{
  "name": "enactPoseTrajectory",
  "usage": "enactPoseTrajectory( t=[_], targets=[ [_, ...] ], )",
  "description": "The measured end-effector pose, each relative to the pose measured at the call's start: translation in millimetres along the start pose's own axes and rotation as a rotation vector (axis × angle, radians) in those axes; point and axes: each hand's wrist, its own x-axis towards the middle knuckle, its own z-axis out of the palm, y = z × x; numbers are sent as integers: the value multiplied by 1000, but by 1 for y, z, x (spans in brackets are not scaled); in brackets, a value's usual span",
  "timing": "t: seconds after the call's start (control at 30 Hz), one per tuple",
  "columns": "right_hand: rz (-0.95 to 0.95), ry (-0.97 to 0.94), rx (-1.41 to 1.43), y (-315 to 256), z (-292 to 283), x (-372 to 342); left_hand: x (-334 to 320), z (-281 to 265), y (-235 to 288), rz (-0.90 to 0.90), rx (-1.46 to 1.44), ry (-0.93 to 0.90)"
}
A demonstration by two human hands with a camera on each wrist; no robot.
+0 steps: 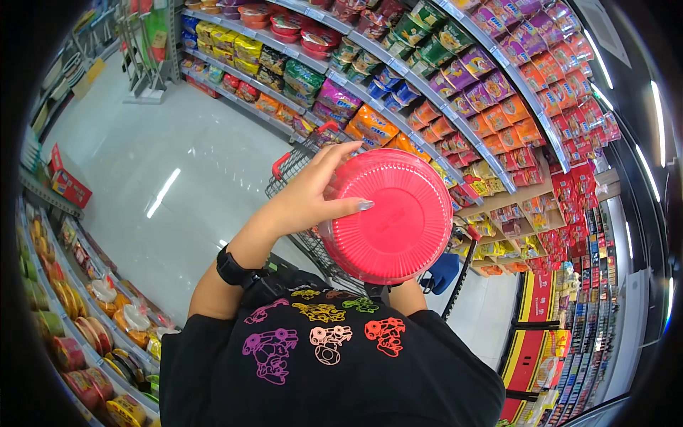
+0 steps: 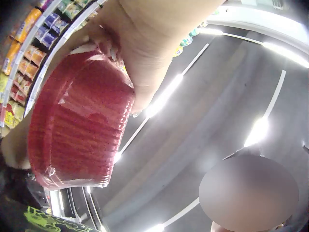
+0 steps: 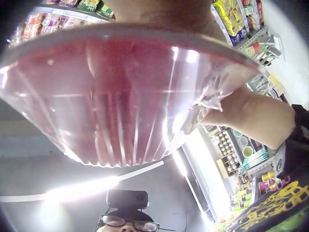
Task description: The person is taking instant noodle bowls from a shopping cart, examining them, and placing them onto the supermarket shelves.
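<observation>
A large round red tub point(image 1: 391, 213) in clear wrap is tilted so its ribbed base faces the head camera. My left hand point(image 1: 309, 196) grips its left side, the thumb lying over the base and the fingers around the side wall. In the left wrist view, that hand point(image 2: 140, 43) holds the tub point(image 2: 79, 121) from above, and the wrap is bunched near the fingers. Behind the tub, my right hand point(image 3: 164, 12) is partly visible in the right wrist view; its fingers are hidden by the tub point(image 3: 120, 96).
A wire shopping cart point(image 1: 295, 167) with red corners stands beneath the tub. Shelves point(image 1: 427, 92) of packaged noodles curve along the far and right sides. More stocked shelves point(image 1: 92, 320) line the left. Pale tiled floor point(image 1: 163, 164) lies between them.
</observation>
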Motion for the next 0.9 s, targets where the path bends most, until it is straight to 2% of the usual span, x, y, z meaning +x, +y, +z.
enactPoseTrajectory(
  t=[0.2, 0.5, 0.6, 0.63, 0.73, 0.77, 0.9],
  targets=[
    [-17, 17, 0, 4, -3, 9, -5, -13, -1, 32, 49, 18],
    [-16, 58, 36, 23, -20, 40, -25, -64, 4, -49, 44, 60],
    [-38, 66, 57, 32, -35, 57, -36, -96, 1, 363, 792, 155],
    [-51, 65, 68, 36, -40, 64, -41, -106, 10, 370, 929, 111],
    [-98, 80, 92, 46, -59, 87, -58, -130, -2, 331, 1068, -45],
    [-110, 89, 95, 50, -65, 96, -62, -136, -3, 281, 1025, -84],
    [-153, 126, 100, 59, -89, 134, -82, -160, -19, 116, 800, -47]
  ],
)
